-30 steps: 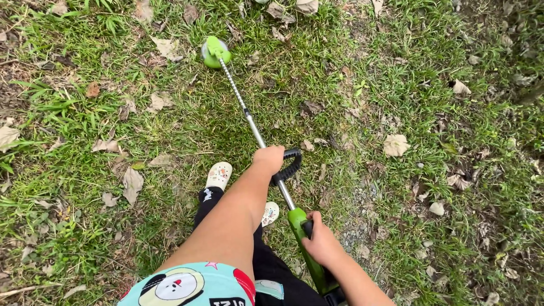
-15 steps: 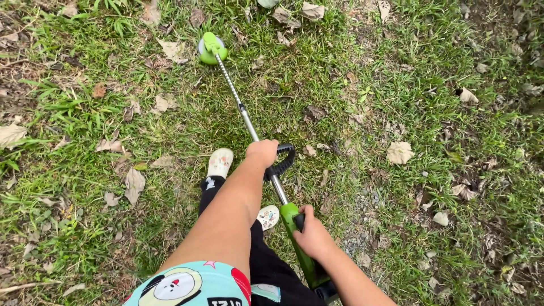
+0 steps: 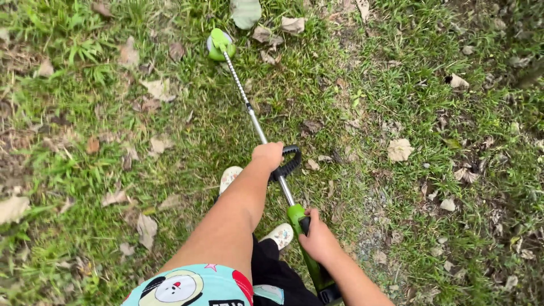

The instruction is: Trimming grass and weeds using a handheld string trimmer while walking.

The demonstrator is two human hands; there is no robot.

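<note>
Patchy grass (image 3: 391, 85) strewn with dry brown leaves (image 3: 399, 149) fills my whole view, with a bare gravelly spot (image 3: 371, 226) just right of the trimmer; I am holding a green cordless grass trimmer (image 3: 255, 122) whose metal shaft slants up and leftward from my body; my left hand (image 3: 267, 154) is wrapped tight around the black loop handle (image 3: 289, 161) midway along that shaft, fingers fully curled on it; my right hand (image 3: 319, 238) is clenched around the green rear grip (image 3: 310, 258) at the trimmer's near end, thumb lying by the dark trigger part; the green cutting head (image 3: 221, 45) sits low in the grass at the trimmer's far end, with a pale greenish leaf (image 3: 246, 11) just beyond it and more dry leaves beside it; my two light-coloured shoes (image 3: 229, 178) stand left of the shaft, between the loop handle and my body; as I judge it, the risks are the head flinging leaves or grit from the gravelly spot if it swings that way, the head digging into bare soil if tipped too low, and my feet being near the shaft's sweep.
</note>
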